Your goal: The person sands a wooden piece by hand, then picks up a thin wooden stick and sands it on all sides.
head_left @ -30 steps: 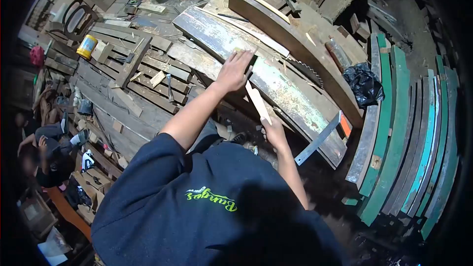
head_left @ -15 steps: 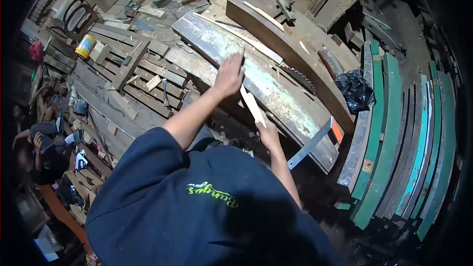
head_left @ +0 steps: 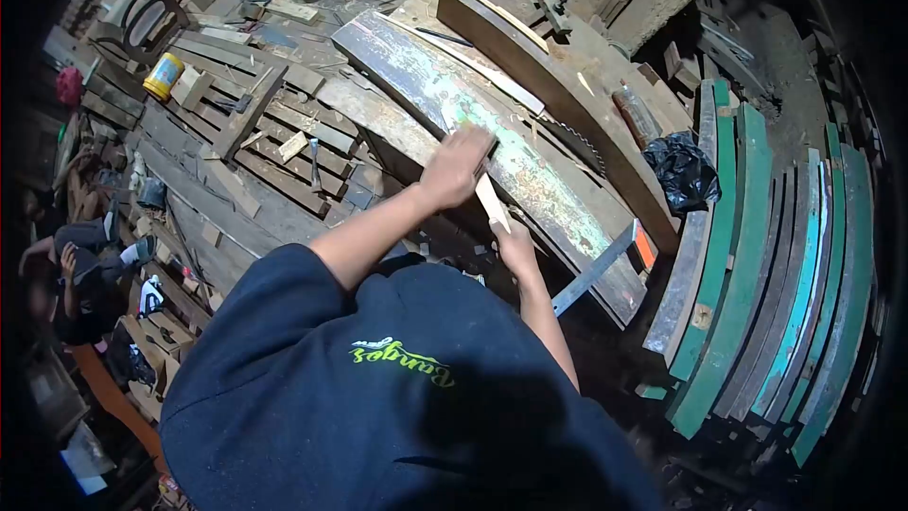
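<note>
My right hand is closed round the lower end of a thin pale wooden strip, beside the near edge of a long plank with worn, flaking paint. My left hand lies over the strip's upper end, fingers together and bent. A dark edge shows at its fingertips, but what it presses or holds is mostly hidden. To the right of my right hand, a flat metal square with an orange handle lies across the plank's end.
A curved brown board stands on edge behind the plank. Several green and grey curved boards lie at the right by a black plastic bag. A yellow tub and scrap wood sit left. Another person is at far left.
My left hand has slid down along the strip, toward my right hand, so less of the strip shows. My right hand has stayed nearly in place.
</note>
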Demonstrator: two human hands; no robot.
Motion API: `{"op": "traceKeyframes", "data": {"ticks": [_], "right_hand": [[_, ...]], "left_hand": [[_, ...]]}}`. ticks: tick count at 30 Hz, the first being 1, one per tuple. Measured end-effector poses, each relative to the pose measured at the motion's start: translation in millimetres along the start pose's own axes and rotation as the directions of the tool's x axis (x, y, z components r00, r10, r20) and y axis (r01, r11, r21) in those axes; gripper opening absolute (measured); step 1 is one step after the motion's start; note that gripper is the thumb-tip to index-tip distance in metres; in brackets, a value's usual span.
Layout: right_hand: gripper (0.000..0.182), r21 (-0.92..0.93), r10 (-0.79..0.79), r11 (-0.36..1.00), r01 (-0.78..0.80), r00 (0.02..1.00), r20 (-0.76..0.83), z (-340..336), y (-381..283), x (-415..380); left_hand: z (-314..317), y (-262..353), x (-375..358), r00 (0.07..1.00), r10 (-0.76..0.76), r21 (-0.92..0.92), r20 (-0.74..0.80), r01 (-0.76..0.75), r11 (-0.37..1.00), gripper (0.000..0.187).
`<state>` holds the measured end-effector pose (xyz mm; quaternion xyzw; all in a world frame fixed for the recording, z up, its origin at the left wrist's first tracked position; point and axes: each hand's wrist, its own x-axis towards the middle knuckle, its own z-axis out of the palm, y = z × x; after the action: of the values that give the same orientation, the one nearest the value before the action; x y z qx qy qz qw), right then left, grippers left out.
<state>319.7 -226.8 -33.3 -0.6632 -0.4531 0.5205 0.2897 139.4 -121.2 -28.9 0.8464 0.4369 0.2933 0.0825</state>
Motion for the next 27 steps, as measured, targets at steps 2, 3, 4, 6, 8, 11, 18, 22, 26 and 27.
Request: {"op": "traceKeyframes", "data": {"ticks": [2, 3, 4, 6, 8, 11, 18, 22, 26, 27], "right_hand": [[0.032, -0.052, 0.001, 0.999, 0.000, 1.000, 0.021, 2.7, 8.6, 3.9], [0.028, 0.005, 0.002, 1.000, -0.002, 0.999, 0.046, 3.3, 13.7, 4.8], [0.026, 0.062, -0.001, 0.998, -0.003, 0.998, 0.070, 4.0, 9.0, 3.2], [0.027, -0.014, -0.084, 0.996, 0.085, 0.994, 0.070, 5.2, 0.6, -4.1], [0.025, 0.140, 0.144, 0.977, -0.164, 0.979, 0.141, 6.5, -9.7, -9.8], [0.022, 0.198, 0.201, 0.949, -0.244, 0.956, 0.215, 0.1, -11.8, -12.8], [0.030, 0.301, 0.159, 0.932, -0.202, 0.974, 0.159, -21.7, -23.7, -17.3], [0.033, 0.369, 0.001, 0.929, -0.029, 0.997, 0.077, -4.5, -40.4, 4.0], [0.032, 0.330, -0.164, 0.935, 0.130, 0.983, 0.077, 18.9, -66.9, 33.1], [0.032, 0.323, -0.172, 0.936, 0.139, 0.982, 0.076, 23.9, -68.6, 41.9]], "left_hand": [[-2.7, 32.1, -26.1, 0.981, 0.114, -0.085, 0.154, -0.102, 0.991, 0.056], [-5.2, 41.3, -34.6, 0.964, 0.155, -0.106, 0.218, -0.135, 0.985, 0.060], [-8.1, 46.5, -38.2, 0.941, 0.196, -0.128, 0.277, -0.167, 0.978, 0.065], [-19.8, 35.6, -35.2, 0.904, 0.241, -0.145, 0.353, -0.201, 0.969, 0.080], [-23.5, 13.9, -32.1, 0.935, 0.163, -0.052, 0.314, -0.154, 0.987, 0.084], [-30.6, -30.6, -20.7, 0.991, -0.115, -0.018, 0.070, 0.117, 0.993, 0.055], [-65.6, -84.3, -34.6, 0.787, -0.539, -0.453, -0.298, 0.381, 0.806, 0.044], [-75.9, -55.1, -56.4, 0.723, -0.685, -0.497, -0.089, 0.564, 0.660, 0.052], [-62.1, -61.2, -59.3, 0.813, -0.580, -0.566, -0.044, 0.458, 0.685, 0.051], [-66.1, -68.5, -54.8, 0.847, -0.529, -0.553, -0.047, 0.419, 0.720, 0.050]]}}
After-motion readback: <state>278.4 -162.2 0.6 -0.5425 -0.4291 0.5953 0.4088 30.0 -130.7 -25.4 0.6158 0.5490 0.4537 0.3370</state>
